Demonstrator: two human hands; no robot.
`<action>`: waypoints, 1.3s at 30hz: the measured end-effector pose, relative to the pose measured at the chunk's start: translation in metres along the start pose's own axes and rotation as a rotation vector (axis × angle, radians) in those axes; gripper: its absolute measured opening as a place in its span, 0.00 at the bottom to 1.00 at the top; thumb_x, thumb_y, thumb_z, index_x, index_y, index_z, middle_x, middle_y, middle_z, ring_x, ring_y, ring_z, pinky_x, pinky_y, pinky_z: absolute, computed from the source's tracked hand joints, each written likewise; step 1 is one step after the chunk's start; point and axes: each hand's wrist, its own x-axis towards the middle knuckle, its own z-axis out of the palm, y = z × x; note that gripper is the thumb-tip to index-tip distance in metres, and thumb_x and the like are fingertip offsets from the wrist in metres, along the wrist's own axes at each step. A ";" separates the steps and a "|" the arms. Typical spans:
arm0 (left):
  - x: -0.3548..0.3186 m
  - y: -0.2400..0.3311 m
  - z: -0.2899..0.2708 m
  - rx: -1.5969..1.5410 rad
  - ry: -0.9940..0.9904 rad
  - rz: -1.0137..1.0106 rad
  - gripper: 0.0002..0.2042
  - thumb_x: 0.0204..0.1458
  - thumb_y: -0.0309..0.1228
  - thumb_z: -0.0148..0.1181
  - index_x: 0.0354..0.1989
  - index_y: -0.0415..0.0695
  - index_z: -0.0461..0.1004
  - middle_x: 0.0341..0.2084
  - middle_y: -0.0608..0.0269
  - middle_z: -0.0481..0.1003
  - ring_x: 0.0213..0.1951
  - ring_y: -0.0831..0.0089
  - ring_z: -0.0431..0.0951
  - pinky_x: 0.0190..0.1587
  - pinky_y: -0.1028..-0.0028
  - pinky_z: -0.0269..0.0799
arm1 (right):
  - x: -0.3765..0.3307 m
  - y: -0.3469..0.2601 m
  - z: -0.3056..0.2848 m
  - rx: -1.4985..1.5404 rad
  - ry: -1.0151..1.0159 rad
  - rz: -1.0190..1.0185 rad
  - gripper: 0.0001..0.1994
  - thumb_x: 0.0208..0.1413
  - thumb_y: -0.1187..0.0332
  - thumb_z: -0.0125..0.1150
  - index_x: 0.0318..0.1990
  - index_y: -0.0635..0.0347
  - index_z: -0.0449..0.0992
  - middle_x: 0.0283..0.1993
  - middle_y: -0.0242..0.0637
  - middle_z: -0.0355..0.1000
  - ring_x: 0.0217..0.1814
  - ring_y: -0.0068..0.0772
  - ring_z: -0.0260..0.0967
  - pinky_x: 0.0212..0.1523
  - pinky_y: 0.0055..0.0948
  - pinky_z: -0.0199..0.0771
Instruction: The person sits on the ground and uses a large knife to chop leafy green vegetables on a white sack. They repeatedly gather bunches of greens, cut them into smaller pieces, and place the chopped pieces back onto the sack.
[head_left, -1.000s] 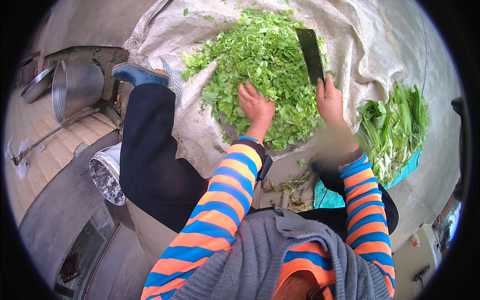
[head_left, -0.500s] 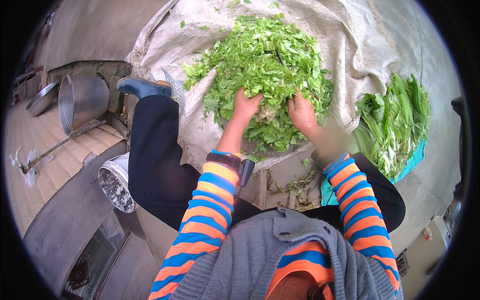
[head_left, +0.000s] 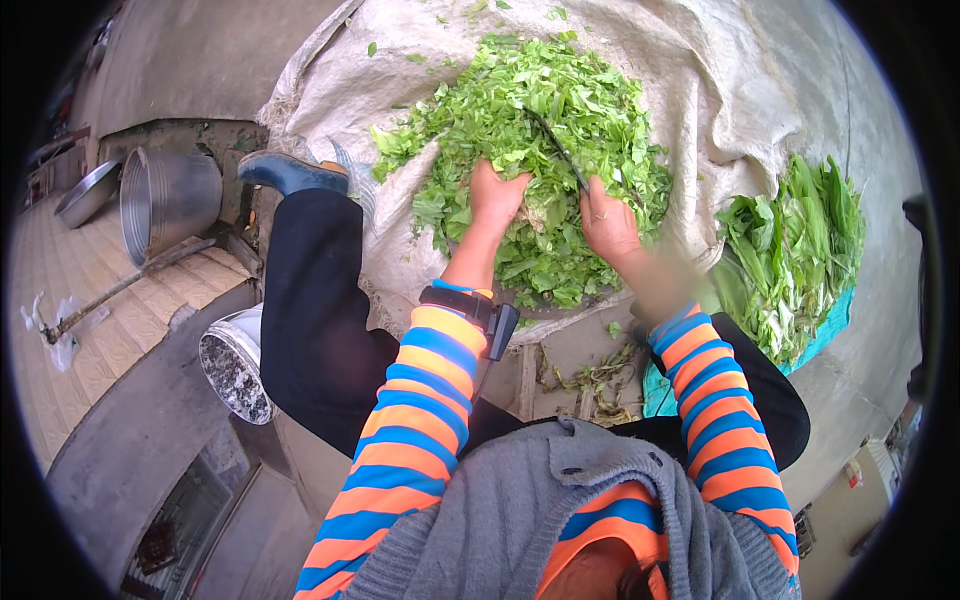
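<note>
A broad heap of chopped green leaves (head_left: 585, 95) lies in front of me on a pale woven sheet (head_left: 725, 100). My right hand (head_left: 608, 222) is closed round the handle of a knife (head_left: 557, 148), whose dark, narrow blade points away and to the left over the heap. On the near side of the pile, my left hand (head_left: 495, 192) presses into the leaves with its fingers curled round a bunch of leafy greens (head_left: 535, 212); its fingertips are partly hidden. The cut stem ends of that bunch show pale between my hands.
To the right, uncut long-leaved greens (head_left: 790, 250) are piled on a turquoise sheet (head_left: 822, 325). A white bucket (head_left: 235, 365) stands by my left leg, with a big metal pot (head_left: 170, 200) and a basin (head_left: 88, 195) farther left. Wilted scraps (head_left: 600, 385) lie below the heap.
The knife, mostly buried among the leaves before, now shows along its blade in my right hand. My left hand has turned slightly and its fingers sit deeper in the greens.
</note>
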 end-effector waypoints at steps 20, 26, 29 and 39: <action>0.001 -0.007 -0.007 -0.081 0.008 0.022 0.32 0.34 0.26 0.68 0.52 0.37 0.62 0.39 0.51 0.75 0.42 0.64 0.76 0.46 0.69 0.70 | 0.001 0.010 0.001 0.276 0.073 -0.075 0.07 0.57 0.69 0.51 0.36 0.60 0.61 0.19 0.51 0.68 0.20 0.57 0.66 0.19 0.48 0.65; -0.001 -0.014 -0.006 -0.133 -0.019 0.006 0.32 0.33 0.25 0.68 0.52 0.36 0.65 0.41 0.51 0.74 0.43 0.62 0.75 0.49 0.69 0.69 | 0.012 0.009 0.009 -0.013 -0.212 0.054 0.07 0.58 0.67 0.49 0.38 0.59 0.60 0.20 0.54 0.69 0.22 0.59 0.67 0.22 0.51 0.65; -0.001 -0.021 -0.003 -0.007 0.099 0.126 0.32 0.33 0.25 0.68 0.52 0.36 0.66 0.45 0.52 0.67 0.47 0.62 0.70 0.52 0.71 0.65 | 0.007 0.016 0.010 0.130 -0.096 0.006 0.07 0.58 0.66 0.49 0.38 0.59 0.61 0.20 0.54 0.69 0.22 0.60 0.67 0.23 0.52 0.66; -0.020 -0.025 -0.002 0.099 0.152 0.122 0.20 0.38 0.31 0.65 0.41 0.40 0.70 0.43 0.59 0.64 0.43 0.58 0.68 0.47 0.68 0.66 | 0.006 0.021 0.034 -0.056 -0.344 0.095 0.09 0.59 0.63 0.46 0.40 0.59 0.62 0.22 0.55 0.70 0.26 0.62 0.68 0.30 0.54 0.67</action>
